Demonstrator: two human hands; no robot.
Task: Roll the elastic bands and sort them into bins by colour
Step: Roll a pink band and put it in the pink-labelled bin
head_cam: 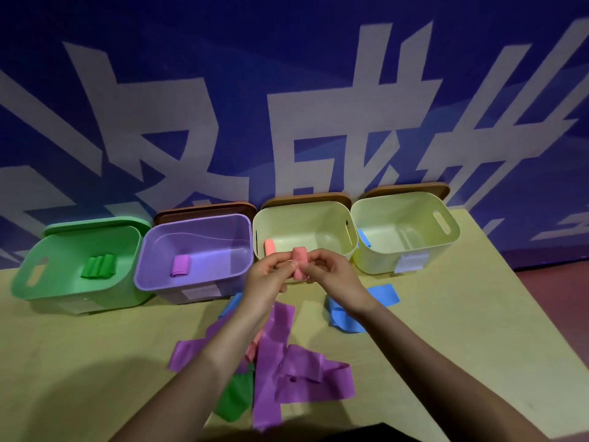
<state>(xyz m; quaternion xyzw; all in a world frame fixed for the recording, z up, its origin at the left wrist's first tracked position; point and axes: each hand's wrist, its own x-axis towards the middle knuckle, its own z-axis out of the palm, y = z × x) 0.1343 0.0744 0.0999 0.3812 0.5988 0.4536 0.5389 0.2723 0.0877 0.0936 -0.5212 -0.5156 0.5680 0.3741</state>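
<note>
**Above the cream bins: a finished pink roll that can still spring open**

Above the front rim of the middle cream bin [306,215], you hold a pink roll [299,262] between both hands, off the tabletop [95,346]. The main risk, as I judge it, is the coil unwinding: elastic stores tension, and if you loosen your fingers before the roll is low inside the bin, the free end may flick loose and you would have to wind it again. A second risk is the wrong bin. The two cream bins look alike; the middle one already has a pink roll lying in it [269,247], while the right cream bin [404,224] shows blue against its left wall. Drift rightward as you let go and the colours mix. Your forearms also hang over the loose purple bands [280,362], the green band [234,397] and the blue bands [347,317], so a low sweep could drag them off their pile.

Your left hand [266,275] has its fingers curled, thumb and fingertips pinching the left side of the roll. Your right hand [331,275] is likewise curled, its fingertips closing on the roll's right side. Neither hand is spread; both grip the same roll and nothing else.

Elsewhere, the green bin [79,260] holds green rolls and the purple bin [194,250] holds one purple roll.
</note>
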